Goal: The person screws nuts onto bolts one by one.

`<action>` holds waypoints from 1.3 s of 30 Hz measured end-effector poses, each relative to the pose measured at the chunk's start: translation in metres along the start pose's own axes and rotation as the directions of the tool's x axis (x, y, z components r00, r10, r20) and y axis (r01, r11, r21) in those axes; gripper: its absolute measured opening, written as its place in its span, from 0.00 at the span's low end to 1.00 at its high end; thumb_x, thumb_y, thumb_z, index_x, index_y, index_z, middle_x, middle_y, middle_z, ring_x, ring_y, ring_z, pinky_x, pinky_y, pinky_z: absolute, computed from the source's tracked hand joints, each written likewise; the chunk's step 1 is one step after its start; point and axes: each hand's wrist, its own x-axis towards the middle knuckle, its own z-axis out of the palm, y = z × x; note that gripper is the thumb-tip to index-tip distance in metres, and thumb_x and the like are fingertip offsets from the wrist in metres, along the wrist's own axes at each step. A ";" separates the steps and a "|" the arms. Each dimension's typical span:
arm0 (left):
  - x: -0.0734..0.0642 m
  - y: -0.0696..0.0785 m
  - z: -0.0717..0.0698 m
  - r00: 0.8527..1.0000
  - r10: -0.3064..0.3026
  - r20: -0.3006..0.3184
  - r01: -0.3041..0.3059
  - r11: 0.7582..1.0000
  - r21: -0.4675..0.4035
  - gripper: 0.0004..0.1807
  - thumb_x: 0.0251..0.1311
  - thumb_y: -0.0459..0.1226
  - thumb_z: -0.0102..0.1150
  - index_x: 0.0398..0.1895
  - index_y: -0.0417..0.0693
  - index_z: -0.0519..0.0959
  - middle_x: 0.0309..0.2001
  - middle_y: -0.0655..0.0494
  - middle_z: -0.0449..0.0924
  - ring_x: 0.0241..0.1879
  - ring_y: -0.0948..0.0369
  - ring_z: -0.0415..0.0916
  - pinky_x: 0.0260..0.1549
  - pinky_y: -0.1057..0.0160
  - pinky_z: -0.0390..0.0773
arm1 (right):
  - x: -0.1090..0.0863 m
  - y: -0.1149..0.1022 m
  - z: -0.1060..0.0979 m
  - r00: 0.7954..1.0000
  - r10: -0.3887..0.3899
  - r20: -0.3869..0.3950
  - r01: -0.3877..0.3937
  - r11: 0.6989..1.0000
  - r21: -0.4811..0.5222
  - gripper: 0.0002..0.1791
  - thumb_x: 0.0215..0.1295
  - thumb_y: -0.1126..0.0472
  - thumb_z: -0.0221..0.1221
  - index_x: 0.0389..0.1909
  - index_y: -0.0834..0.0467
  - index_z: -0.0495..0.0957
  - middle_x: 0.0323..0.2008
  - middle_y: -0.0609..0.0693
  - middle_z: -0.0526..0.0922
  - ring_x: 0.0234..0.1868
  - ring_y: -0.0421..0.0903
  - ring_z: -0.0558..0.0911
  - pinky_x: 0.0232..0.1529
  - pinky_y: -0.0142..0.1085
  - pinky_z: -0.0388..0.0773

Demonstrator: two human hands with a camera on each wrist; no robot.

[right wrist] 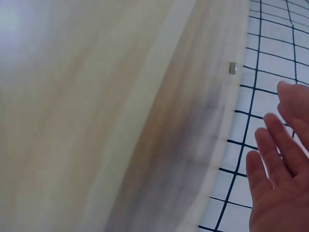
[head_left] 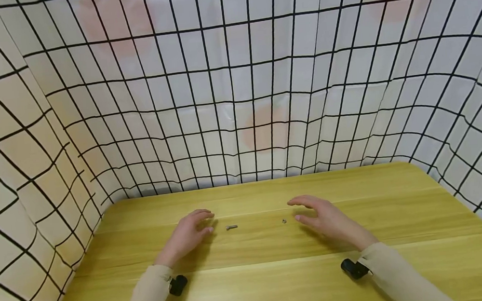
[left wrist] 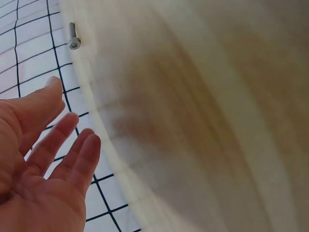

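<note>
A small metal socket-head bolt (head_left: 232, 227) lies on its side on the wooden table; in the left wrist view the bolt (left wrist: 73, 37) shows the hex recess in its head. My left hand (head_left: 189, 233) is just left of it, fingers relaxed, holding nothing. Farther right lies a small metal nut (head_left: 284, 221), which the right wrist view shows as a tiny block, the nut (right wrist: 232, 68). Close to its right side is my right hand (head_left: 322, 214), thumb and fingers apart, nothing in it. Both hands hover over the table with palms turned inward.
The wooden table (head_left: 263, 289) has a far edge against a white wall (head_left: 217, 85) with a black grid, which also rises at both sides. A black wrist camera (head_left: 178, 285) sits at the left cuff, another wrist camera (head_left: 354, 269) at the right.
</note>
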 end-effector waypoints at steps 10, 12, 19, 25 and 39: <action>0.007 -0.007 -0.002 0.994 -0.090 0.058 0.099 0.978 -0.186 0.14 0.60 0.28 0.65 0.50 0.38 0.82 0.50 0.48 0.81 0.51 0.48 0.75 0.52 0.49 0.75 | 0.009 0.010 0.000 0.996 0.002 0.089 -0.011 0.995 0.098 0.23 0.70 0.60 0.60 0.64 0.56 0.73 0.61 0.51 0.76 0.61 0.54 0.74 0.60 0.49 0.70; 0.007 -0.009 -0.002 0.992 -0.110 0.068 0.121 0.972 -0.201 0.14 0.60 0.28 0.65 0.49 0.39 0.83 0.49 0.48 0.81 0.50 0.50 0.76 0.52 0.49 0.74 | 0.011 0.012 0.001 0.995 -0.006 0.098 -0.004 0.994 0.110 0.22 0.70 0.61 0.60 0.64 0.58 0.73 0.60 0.52 0.77 0.59 0.54 0.75 0.59 0.48 0.71; 0.012 -0.014 -0.001 0.982 -0.133 0.137 0.169 0.936 -0.310 0.14 0.58 0.27 0.66 0.49 0.36 0.83 0.47 0.46 0.82 0.45 0.54 0.78 0.48 0.54 0.75 | 0.017 0.020 0.003 0.990 -0.035 0.136 0.010 0.984 0.178 0.21 0.69 0.62 0.60 0.61 0.62 0.75 0.57 0.56 0.79 0.55 0.53 0.78 0.57 0.46 0.73; 0.017 -0.017 -0.001 0.971 -0.136 0.199 0.200 0.914 -0.354 0.14 0.58 0.26 0.66 0.48 0.34 0.82 0.44 0.47 0.82 0.40 0.58 0.75 0.42 0.61 0.74 | 0.020 0.029 0.006 0.985 -0.019 0.173 -0.013 0.983 0.186 0.19 0.69 0.60 0.62 0.58 0.61 0.77 0.53 0.52 0.81 0.51 0.48 0.79 0.56 0.43 0.73; 0.024 -0.003 0.008 0.975 -0.108 0.192 0.165 0.937 -0.308 0.11 0.54 0.28 0.70 0.42 0.35 0.84 0.38 0.49 0.80 0.35 0.59 0.73 0.37 0.63 0.73 | 0.034 0.025 0.013 0.968 0.016 0.249 -0.060 0.983 0.171 0.14 0.65 0.60 0.65 0.51 0.57 0.82 0.46 0.46 0.84 0.45 0.44 0.80 0.47 0.37 0.75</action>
